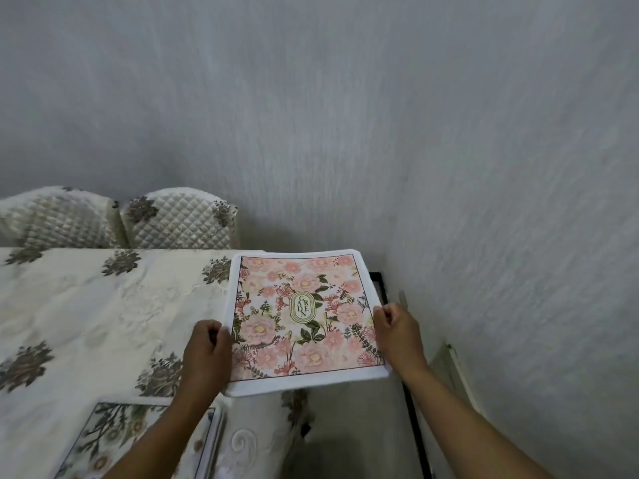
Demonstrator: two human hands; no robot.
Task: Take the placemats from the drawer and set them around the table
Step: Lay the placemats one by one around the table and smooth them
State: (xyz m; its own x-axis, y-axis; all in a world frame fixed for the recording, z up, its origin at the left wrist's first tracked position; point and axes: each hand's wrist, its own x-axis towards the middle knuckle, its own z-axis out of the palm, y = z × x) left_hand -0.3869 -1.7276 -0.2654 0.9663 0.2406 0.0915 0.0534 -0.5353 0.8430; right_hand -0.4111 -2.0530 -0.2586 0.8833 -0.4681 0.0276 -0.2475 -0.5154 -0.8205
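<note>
Placemat point(304, 319) gripped at side edges by left hand point(207, 350) and right hand point(397, 335), overhanging desk point(103, 305) right end; desk lies leftward.

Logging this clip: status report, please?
Left hand and right hand grip pink placemat over table corner. Second placemat already laid. Nothing in the way.
</note>
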